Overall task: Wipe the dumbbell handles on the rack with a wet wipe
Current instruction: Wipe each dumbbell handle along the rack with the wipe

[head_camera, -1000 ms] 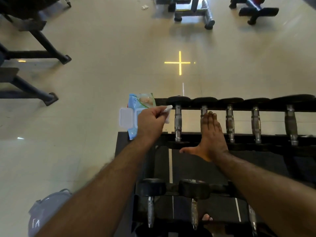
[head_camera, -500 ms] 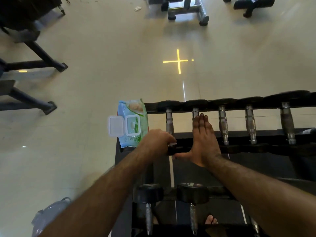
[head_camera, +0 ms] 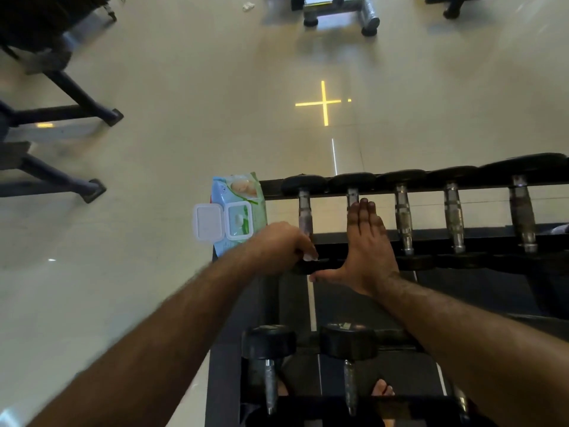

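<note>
Left hand: your left hand [head_camera: 281, 246] curls its fingers around the near end of the first knurled steel dumbbell handle [head_camera: 304, 212] on the top tier, with a scrap of white wet wipe [head_camera: 309, 257] showing under the fingertips.
Right hand: your right hand [head_camera: 366, 245] lies flat on the second steel handle [head_camera: 352, 195], fingers straight and together, thumb spread toward the left hand.
Rack: the black metal two-tier rack [head_camera: 462, 238] holds a row of dumbbells with matte black rubber heads and ribbed chrome grips; two more sit on the lower tier [head_camera: 268, 343].
Wipe pack: the soft blue-and-green plastic wet-wipe pack [head_camera: 238, 192] rests on the rack's left end, its white hinged lid [head_camera: 207, 221] flipped open, just beside your left wrist.
Change: a second ago your left hand was raised by the pack, pinching the wipe; it has since come down onto the first handle. Your right hand stays put.
Around: glossy beige floor tiles [head_camera: 184, 118] with a yellow cross-shaped light reflection [head_camera: 323, 103], dark bench legs [head_camera: 77, 100] to the left, a bare foot [head_camera: 381, 388] below the rack.
</note>
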A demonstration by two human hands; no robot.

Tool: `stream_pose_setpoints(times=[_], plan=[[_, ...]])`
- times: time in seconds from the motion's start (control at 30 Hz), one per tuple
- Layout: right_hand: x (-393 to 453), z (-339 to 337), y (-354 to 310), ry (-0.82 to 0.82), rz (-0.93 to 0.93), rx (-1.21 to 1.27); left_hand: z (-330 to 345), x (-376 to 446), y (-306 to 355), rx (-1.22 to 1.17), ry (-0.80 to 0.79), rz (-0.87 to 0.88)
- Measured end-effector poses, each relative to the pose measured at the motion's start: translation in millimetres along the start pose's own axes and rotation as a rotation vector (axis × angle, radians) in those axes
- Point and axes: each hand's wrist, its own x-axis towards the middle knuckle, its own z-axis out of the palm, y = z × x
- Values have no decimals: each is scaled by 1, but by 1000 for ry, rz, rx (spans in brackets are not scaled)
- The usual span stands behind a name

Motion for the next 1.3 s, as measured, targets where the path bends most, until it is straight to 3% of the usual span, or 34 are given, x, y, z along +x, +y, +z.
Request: stream_pose_setpoints(times=[0.07, 0.13, 0.17, 0.33, 0.4, 0.5, 0.6, 0.7, 0.73, 0.8, 0.87, 0.97, 1.23, 1.3], plan=[[-1, 1, 0, -1, -3, 1, -10, -12, -6, -237, 173, -150], [0, 1, 0, 6, 3, -1, -7, -14, -1, -328, 405, -282], [0, 1, 0, 11, 4, 1, -3, -14, 6, -338, 422, -312], [0, 2, 1, 12, -3, 4, 16, -20, 16, -443, 143, -297], [1, 2, 1, 15, -7, 0, 11, -23, 6, -553, 177, -338], [1, 2, 0, 26, -6, 7, 13, -16, 12, -531, 300, -493], [1, 1, 0, 22, 2, 22, 24, -4, 29, -460, 205, -492], [1, 2, 1, 29, 6, 27, 13, 5, 26, -818, 317, -419], [1, 2, 1, 29, 8, 22, 7, 9, 23, -804, 467, -398], [0, 2, 0, 30, 12, 13, -2, 22, 18, -552, 796, -350], [0, 1, -1, 43, 21, 15, -2, 35, 15, -294, 920, -230], [0, 2, -1, 56, 26, 14, 12, 44, 5, -86, 832, -150], [1, 4, 0, 66, 19, 17, 37, 15, 3, -324, 699, -220], [0, 3, 0, 62, 17, 27, 30, 19, -3, -362, 790, -322]])
